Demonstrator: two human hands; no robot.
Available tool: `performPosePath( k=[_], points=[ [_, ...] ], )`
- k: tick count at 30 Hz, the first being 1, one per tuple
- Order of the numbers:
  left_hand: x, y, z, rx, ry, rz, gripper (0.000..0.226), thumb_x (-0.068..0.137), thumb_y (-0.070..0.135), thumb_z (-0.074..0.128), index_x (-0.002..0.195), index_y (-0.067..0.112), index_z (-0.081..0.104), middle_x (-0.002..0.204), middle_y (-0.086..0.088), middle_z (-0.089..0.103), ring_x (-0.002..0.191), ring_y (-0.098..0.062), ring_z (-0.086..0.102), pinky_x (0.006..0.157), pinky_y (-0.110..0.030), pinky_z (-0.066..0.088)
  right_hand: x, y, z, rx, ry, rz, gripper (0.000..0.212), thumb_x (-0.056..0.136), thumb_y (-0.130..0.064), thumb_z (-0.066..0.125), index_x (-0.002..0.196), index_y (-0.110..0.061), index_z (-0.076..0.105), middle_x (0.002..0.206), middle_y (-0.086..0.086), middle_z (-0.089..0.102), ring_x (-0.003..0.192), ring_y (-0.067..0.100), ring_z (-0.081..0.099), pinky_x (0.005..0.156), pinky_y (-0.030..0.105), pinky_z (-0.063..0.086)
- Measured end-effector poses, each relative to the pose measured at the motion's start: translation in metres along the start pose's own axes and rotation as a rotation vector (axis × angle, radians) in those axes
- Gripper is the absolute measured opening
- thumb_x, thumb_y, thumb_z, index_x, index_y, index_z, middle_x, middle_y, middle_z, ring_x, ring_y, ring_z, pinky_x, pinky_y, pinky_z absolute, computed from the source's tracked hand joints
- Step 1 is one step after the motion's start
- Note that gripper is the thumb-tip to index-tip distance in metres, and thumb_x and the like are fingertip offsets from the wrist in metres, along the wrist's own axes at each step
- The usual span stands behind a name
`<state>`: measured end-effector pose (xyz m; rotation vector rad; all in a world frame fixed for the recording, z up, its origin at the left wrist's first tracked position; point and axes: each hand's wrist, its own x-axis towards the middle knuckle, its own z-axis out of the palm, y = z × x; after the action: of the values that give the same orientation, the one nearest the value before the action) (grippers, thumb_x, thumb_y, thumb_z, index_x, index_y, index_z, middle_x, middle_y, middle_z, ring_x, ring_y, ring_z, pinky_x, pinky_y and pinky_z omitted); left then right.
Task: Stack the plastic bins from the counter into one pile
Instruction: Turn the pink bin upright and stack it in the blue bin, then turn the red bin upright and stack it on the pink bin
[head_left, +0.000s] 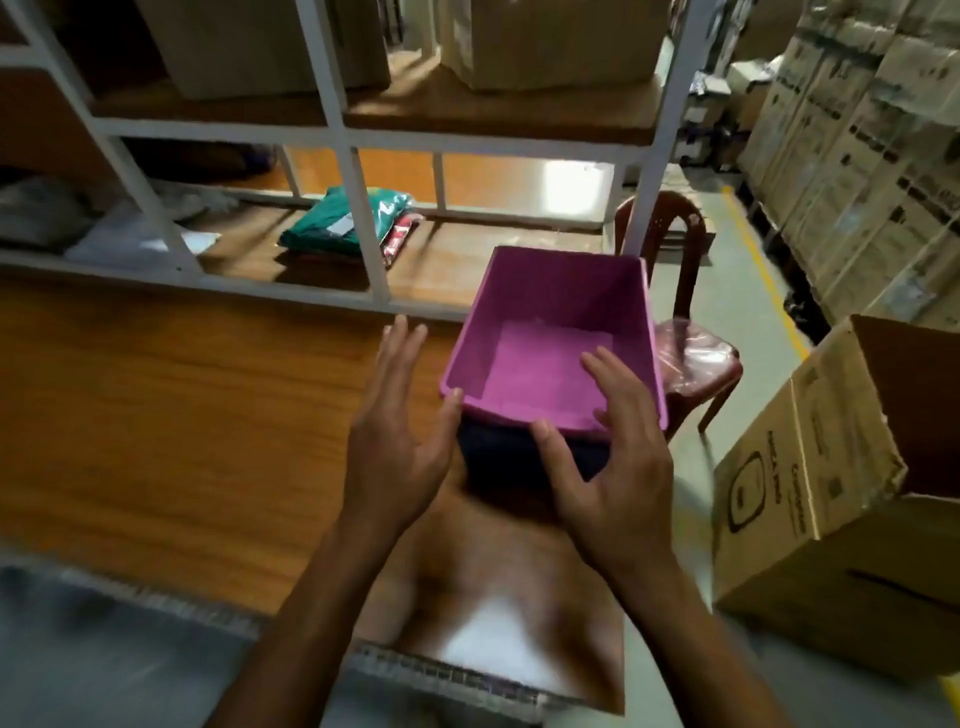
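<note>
Pink bin (550, 332): sits nested in a dark bin, open side up, between the two hands.
Left hand (395, 441): open, fingers straight and pointing away from the person, holding nothing; the thumb tip touches the near left corner of the pink bin's rim.
Right hand (613, 467): open, fingers spread over the near right corner of the pink bin, thumb at its near rim; no grip shows.
Dark bin (493, 457): under the pink one, only its near wall showing, blurred.
Bench (182, 415): wooden top; the pile stands near its right edge.
Shelf rack (358, 208): behind the bench, white frame, a green packet (332, 223) on its lower board.
Chair (696, 358): red, just right of the pile.
Cardboard box (810, 493): open, on the floor at right.
</note>
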<state>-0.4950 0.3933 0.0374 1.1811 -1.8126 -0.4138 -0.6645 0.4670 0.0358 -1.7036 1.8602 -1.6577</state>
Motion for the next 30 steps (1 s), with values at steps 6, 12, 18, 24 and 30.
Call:
performPosePath(
  k=[6,12,18,24,30],
  points=[
    [-0.065,-0.033,-0.047,0.056,0.082,-0.149,0.063,0.094,0.038,0.054,0.15,0.019,0.036,0.162,-0.001,0.03,0.151,-0.013,0.024,0.118,-0.018,0.025,-0.053,-0.02,0.04,0.15,-0.161,-0.021,0.064,0.088,-0.036,0.066,0.142,-0.007,0.049,0.149,0.009,0.048,0.138,0.022,0.047,0.099,0.052,0.052],
    [-0.116,-0.079,-0.103,0.155,0.149,-0.284,0.061,0.094,0.036,0.055,0.149,0.014,0.039,0.16,-0.005,0.035,0.149,-0.019,0.03,0.117,-0.02,0.026,-0.083,-0.053,0.094,0.217,-0.348,-0.005,0.062,0.089,-0.037,0.064,0.143,-0.012,0.047,0.15,0.009,0.046,0.138,0.021,0.046,0.097,0.051,0.052],
    [-0.15,-0.129,-0.173,0.168,0.288,-0.403,0.058,0.096,0.027,0.059,0.149,0.014,0.038,0.16,-0.007,0.034,0.149,-0.019,0.031,0.118,-0.035,0.032,-0.106,-0.093,0.171,0.242,-0.551,-0.076,0.061,0.091,-0.043,0.062,0.144,-0.017,0.047,0.151,0.006,0.045,0.139,0.019,0.044,0.097,0.052,0.052],
    [-0.187,-0.191,-0.263,0.249,0.49,-0.516,0.057,0.096,0.026,0.058,0.147,0.006,0.041,0.157,-0.01,0.038,0.147,-0.022,0.034,0.118,-0.026,0.03,-0.129,-0.146,0.267,0.301,-0.727,-0.177,0.06,0.093,-0.042,0.06,0.144,-0.012,0.047,0.15,0.01,0.046,0.138,0.021,0.045,0.097,0.052,0.052],
    [-0.218,-0.24,-0.347,0.365,0.631,-0.572,0.058,0.095,0.032,0.057,0.146,0.009,0.043,0.156,-0.01,0.04,0.146,-0.018,0.035,0.117,-0.02,0.028,-0.162,-0.201,0.358,0.394,-0.86,-0.286,0.062,0.092,-0.043,0.06,0.145,-0.016,0.045,0.152,0.004,0.043,0.139,0.018,0.044,0.098,0.053,0.051]
  ],
)
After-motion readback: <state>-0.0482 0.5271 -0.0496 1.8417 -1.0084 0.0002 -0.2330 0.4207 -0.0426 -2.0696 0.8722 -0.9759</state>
